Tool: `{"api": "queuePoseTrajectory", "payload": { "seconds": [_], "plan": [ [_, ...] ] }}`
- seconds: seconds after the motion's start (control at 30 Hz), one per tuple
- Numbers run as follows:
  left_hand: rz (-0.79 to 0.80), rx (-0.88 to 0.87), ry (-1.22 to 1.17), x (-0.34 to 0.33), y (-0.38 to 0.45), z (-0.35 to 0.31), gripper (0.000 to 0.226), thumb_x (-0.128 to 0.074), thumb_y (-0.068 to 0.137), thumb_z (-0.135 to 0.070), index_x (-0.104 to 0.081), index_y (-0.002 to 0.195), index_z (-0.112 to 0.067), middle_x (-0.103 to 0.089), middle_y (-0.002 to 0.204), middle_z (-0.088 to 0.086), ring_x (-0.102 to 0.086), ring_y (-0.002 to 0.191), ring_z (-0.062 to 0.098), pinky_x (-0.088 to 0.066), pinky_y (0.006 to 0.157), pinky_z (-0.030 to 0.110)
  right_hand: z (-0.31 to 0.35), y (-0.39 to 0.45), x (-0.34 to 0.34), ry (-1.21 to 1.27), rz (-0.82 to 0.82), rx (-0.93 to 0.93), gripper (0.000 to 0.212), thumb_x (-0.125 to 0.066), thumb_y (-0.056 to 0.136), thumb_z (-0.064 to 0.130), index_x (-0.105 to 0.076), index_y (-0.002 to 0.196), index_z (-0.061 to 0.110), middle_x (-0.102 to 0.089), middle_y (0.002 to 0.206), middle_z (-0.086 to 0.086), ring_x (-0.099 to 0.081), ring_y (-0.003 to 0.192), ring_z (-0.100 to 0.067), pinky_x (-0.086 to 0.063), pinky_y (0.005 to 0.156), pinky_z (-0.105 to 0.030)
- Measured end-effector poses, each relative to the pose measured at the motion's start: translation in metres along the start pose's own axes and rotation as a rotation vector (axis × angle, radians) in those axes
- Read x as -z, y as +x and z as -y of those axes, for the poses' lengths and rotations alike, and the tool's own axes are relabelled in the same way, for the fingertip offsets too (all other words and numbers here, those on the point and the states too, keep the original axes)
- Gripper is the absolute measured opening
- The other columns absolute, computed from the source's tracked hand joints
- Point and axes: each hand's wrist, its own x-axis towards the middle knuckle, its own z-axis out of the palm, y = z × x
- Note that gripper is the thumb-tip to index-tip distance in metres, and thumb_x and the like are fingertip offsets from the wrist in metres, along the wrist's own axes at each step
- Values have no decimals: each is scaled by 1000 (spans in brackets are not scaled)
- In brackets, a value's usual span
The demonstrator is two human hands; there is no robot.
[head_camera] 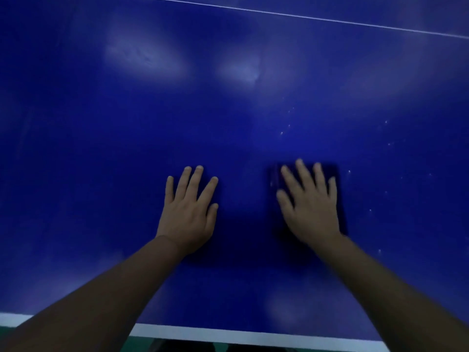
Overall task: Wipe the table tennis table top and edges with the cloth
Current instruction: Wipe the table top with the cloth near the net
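The blue table tennis table top (228,110) fills the view, with pale light patches on it. A dark blue cloth (275,184), folded into a rectangle, lies flat on the top right of centre. My right hand (308,207) presses on the cloth with straight, spread fingers. My left hand (189,209) rests flat on the bare table to the left of the cloth, fingers spread. Both forearms reach in from the near edge.
The table's white near edge line (228,335) runs along the bottom, with green floor (137,344) below it. A thin white line (304,17) crosses the far top. Small pale specks (288,127) dot the surface right of the cloth.
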Motion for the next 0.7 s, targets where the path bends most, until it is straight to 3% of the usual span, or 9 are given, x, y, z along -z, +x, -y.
{"api": "queuePoseTrajectory", "payload": {
  "seconds": [0.1, 0.2, 0.27, 0.33, 0.4, 0.47, 0.53, 0.6, 0.7],
  "plan": [
    [-8, -15, -7, 2, 9, 3, 60, -25, 98, -47, -34, 151, -22, -23, 161, 13, -14, 150, 32, -10, 119, 59, 38, 66, 3, 53, 4, -200, 60, -25, 102, 55, -15, 158, 37, -6, 168, 3, 1, 153, -32, 1, 120, -60],
    [-17, -31, -15, 2, 18, 5, 59, -27, 98, -47, -35, 150, -22, -25, 161, 13, -15, 150, 32, -12, 119, 60, 69, 50, -3, 19, -4, 62, 58, -28, 101, 52, -25, 156, 35, -16, 167, 0, -9, 153, -34, -7, 120, -62],
    [-28, -43, -13, 3, 26, 6, 59, -28, 98, -46, -36, 150, -21, -26, 160, 13, -17, 150, 33, -14, 118, 62, 53, 7, -7, -26, 50, 275, 56, -31, 101, 53, -31, 154, 36, -21, 165, 3, -14, 153, -31, -13, 120, -60],
    [-21, -54, -11, 4, 36, 8, 58, -28, 98, -46, -35, 150, -21, -25, 160, 13, -17, 150, 33, -15, 117, 63, 17, -5, -2, -47, 79, 315, 55, -33, 99, 53, -37, 151, 36, -27, 163, 4, -21, 151, -31, -20, 117, -61],
    [-22, -59, -14, 6, 47, 12, 58, -28, 98, -46, -35, 151, -22, -25, 161, 13, -15, 150, 33, -13, 118, 63, -10, 33, 8, -47, 31, 173, 56, -34, 98, 52, -39, 151, 34, -30, 162, 1, -25, 149, -34, -23, 115, -62],
    [-19, -70, -13, 9, 59, 16, 58, -27, 98, -46, -34, 151, -24, -23, 162, 12, -13, 151, 32, -11, 118, 62, -7, 98, 17, 4, 6, -95, 56, -32, 102, 51, -26, 156, 36, -17, 166, 2, -11, 153, -33, -11, 119, -61],
    [-25, -57, -5, 13, 74, 20, 58, -26, 98, -47, -33, 152, -25, -22, 162, 11, -12, 151, 32, -11, 119, 62, 25, 153, 19, 51, 10, -226, 58, -30, 103, 51, -17, 158, 37, -8, 168, 4, -1, 154, -32, -2, 121, -60],
    [-30, -50, 6, 16, 90, 23, 59, -26, 98, -47, -32, 152, -25, -21, 163, 12, -12, 151, 33, -11, 118, 62, 58, 166, 14, 14, -23, -114, 58, -30, 102, 51, -21, 157, 35, -12, 167, 2, -6, 153, -32, -4, 120, -60],
    [-39, -35, -4, 21, 115, 27, 60, -26, 98, -46, -32, 153, -23, -20, 163, 12, -13, 151, 33, -11, 118, 62, 60, 111, 6, -59, -7, 209, 57, -30, 101, 51, -32, 154, 34, -22, 165, 2, -15, 152, -32, -11, 119, -59]
  ]
}}
